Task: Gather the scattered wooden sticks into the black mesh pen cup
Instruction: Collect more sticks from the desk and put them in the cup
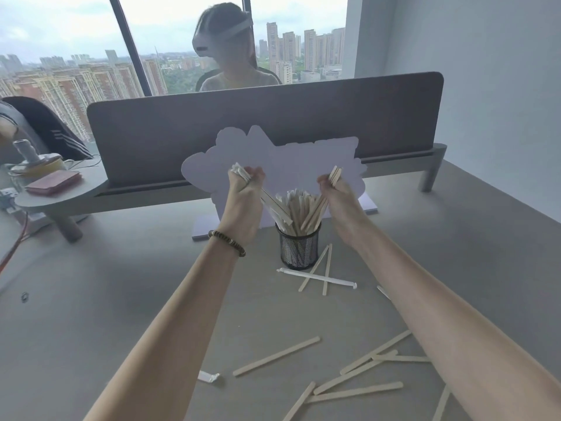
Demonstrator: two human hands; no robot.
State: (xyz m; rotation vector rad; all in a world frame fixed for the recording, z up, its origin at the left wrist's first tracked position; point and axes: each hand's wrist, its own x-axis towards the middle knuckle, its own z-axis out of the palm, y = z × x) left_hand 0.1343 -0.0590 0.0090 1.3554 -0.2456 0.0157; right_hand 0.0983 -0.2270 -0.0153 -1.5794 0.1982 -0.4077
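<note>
Sticks: thin flat wood, likely light, stiff, slick, prone to fanning out.

- Left hand (245, 189) is gripping a bundle (267, 199) over the cup (299, 247).
- Right hand (334, 189) is clutching a smaller bunch (335, 174), tips entering the cup.
- Loose sticks (358, 390) are lying near on the surface (121, 299); more (318, 270) are sitting beside the cup.
- Hold: pinching mid-length seems best.

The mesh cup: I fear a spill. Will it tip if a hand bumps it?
Probably fairly easily. The cup looks narrow and light, and its sticks fan out above the rim, likely making it top-heavy. Both hands hold bundles close above it.
</note>
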